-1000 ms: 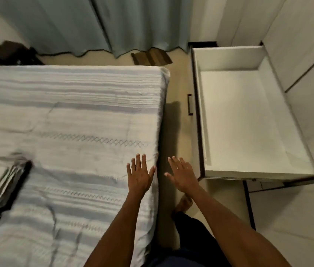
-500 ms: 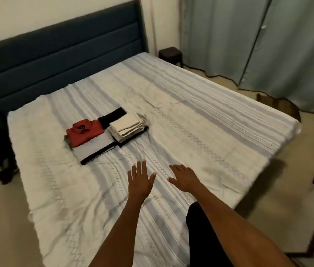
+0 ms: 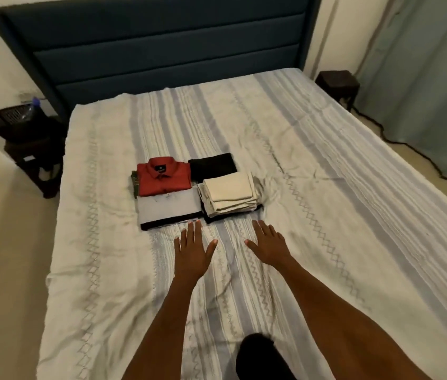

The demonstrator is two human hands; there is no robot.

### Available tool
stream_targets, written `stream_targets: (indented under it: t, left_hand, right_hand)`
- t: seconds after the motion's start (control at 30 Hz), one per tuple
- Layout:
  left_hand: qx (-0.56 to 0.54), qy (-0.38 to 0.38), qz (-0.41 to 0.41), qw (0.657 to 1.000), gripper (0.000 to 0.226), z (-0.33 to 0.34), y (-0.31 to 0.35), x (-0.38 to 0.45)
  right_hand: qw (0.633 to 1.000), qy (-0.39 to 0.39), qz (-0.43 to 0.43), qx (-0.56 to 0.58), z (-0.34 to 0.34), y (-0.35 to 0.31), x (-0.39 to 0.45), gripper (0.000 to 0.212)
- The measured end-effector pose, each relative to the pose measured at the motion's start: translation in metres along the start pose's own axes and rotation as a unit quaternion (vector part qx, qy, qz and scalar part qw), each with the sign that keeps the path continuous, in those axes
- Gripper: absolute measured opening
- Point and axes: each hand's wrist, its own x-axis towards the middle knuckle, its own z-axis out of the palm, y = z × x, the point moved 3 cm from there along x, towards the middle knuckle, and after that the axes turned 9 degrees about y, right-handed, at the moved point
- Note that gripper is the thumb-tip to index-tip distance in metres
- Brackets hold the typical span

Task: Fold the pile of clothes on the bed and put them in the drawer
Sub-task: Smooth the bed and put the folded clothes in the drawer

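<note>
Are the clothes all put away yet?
Not yet. Folding looks done: the red shirt, grey shirt, black garment and beige stack sit folded on the bed. The left hand and right hand reach, empty. Carrying them to the drawer remains.

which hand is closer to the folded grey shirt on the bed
Left. The left hand reaches with its fingertips just short of the grey shirt, nearly at its front edge. The right hand is off to the shirt's right, nearer the beige stack.

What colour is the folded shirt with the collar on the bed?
Red. The collared shirt shows best in the head view, at the back left of the folded clothes.
</note>
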Motion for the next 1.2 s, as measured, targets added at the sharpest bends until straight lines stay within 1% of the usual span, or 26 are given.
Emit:
stream_targets:
  t: [0.07,0.17,0.23,0.3,0.37,0.43,0.5,0.53,0.6,0.63,0.7,0.73,0.8,0.83,0.87,0.9,0.97,1.03,1.1,1.2]
  left_hand:
    - [0.001,0.003,-0.013,1.0,0.093,0.018,0.0,0.035]
    - [-0.033,0.001,-0.056,0.998,0.098,0.06,0.002,0.103]
    - [-0.069,-0.011,-0.104,0.992,0.093,0.082,0.004,0.137]
    - [-0.118,-0.023,-0.178,0.977,0.092,0.108,-0.002,0.167]
    - [-0.189,-0.038,-0.257,0.947,0.102,0.13,-0.008,0.197]
    - [-0.285,-0.046,-0.322,0.902,0.109,0.147,-0.011,0.22]
    - [-0.36,-0.038,-0.367,0.857,0.108,0.162,-0.015,0.238]
    - [-0.378,-0.039,-0.389,0.839,0.11,0.169,-0.019,0.244]
    - [-0.391,-0.048,-0.425,0.815,0.124,0.186,-0.03,0.255]
    - [-0.394,-0.046,-0.44,0.806,0.133,0.194,-0.035,0.258]
    - [-0.388,-0.023,-0.465,0.796,0.142,0.211,-0.045,0.258]
    - [-0.392,-0.005,-0.473,0.789,0.138,0.214,-0.045,0.256]
    - [-0.421,0.029,-0.482,0.768,0.122,0.215,-0.038,0.255]
    - [-0.431,0.038,-0.492,0.756,0.118,0.218,-0.036,0.255]
    - [-0.434,0.042,-0.503,0.746,0.121,0.221,-0.036,0.254]
    - [-0.44,0.039,-0.509,0.739,0.127,0.223,-0.036,0.253]
    - [-0.467,0.016,-0.493,0.734,0.138,0.225,-0.039,0.256]
    - [-0.482,-0.033,-0.464,0.742,0.135,0.226,-0.044,0.26]
    - [-0.491,-0.075,-0.436,0.75,0.12,0.225,-0.051,0.266]
    - [-0.522,-0.114,-0.397,0.746,0.083,0.222,-0.054,0.274]
  right_hand:
    - [1.0,0.0,0.001,-0.005,0.002,0.014,0.047,0.077]
    - [1.0,0.012,-0.004,0.004,0.01,0.034,0.132,0.075]
    - [0.999,0.016,0.008,0.029,0.018,0.045,0.176,0.076]
    - [0.995,0.056,0.046,0.076,0.022,0.051,0.217,0.083]
    - [0.979,0.065,0.116,0.157,0.034,0.063,0.256,0.095]
    - [0.953,0.032,0.173,0.248,0.056,0.079,0.295,0.111]
    - [0.917,0.001,0.198,0.346,0.066,0.085,0.318,0.127]
    - [0.897,-0.008,0.212,0.388,0.072,0.089,0.324,0.131]
    - [0.86,-0.046,0.242,0.447,0.074,0.09,0.327,0.127]
    - [0.851,-0.07,0.247,0.459,0.077,0.093,0.33,0.127]
    - [0.858,-0.096,0.239,0.445,0.082,0.099,0.336,0.128]
    - [0.858,-0.103,0.229,0.448,0.085,0.101,0.34,0.123]
    - [0.855,-0.119,0.225,0.451,0.092,0.108,0.346,0.119]
    - [0.852,-0.138,0.234,0.447,0.092,0.108,0.348,0.112]
    - [0.849,-0.149,0.235,0.45,0.096,0.11,0.351,0.103]
    - [0.848,-0.162,0.232,0.448,0.094,0.111,0.35,0.094]
    - [0.849,-0.177,0.226,0.443,0.093,0.111,0.354,0.086]
    - [0.853,-0.172,0.213,0.444,0.087,0.108,0.357,0.077]
    - [0.85,-0.173,0.21,0.451,0.086,0.105,0.357,0.07]
    - [0.833,-0.176,0.2,0.485,0.092,0.106,0.352,0.069]
